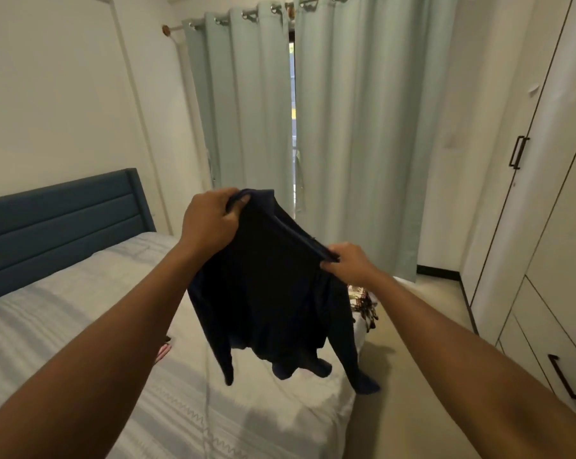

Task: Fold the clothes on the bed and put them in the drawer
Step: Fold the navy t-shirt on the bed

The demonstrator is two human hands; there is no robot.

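grip: my left hand (210, 220) and right hand (349, 263) each curl their fingers round the dark shirt's (273, 293) top edge | why: I judge I'm holding it up so it hangs flat for folding (stowing comes later) | where: in the air over the bed's (81, 326) foot edge | axis: long axis upright, sleeves pointing down, top edge sloping down to my right

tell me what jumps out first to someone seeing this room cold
A dark navy garment hangs mid-frame, gripped at its top edge by the left hand and right hand above the foot of the bed. Behind it, pale green curtains cover the far wall, parted by a thin gap of daylight.
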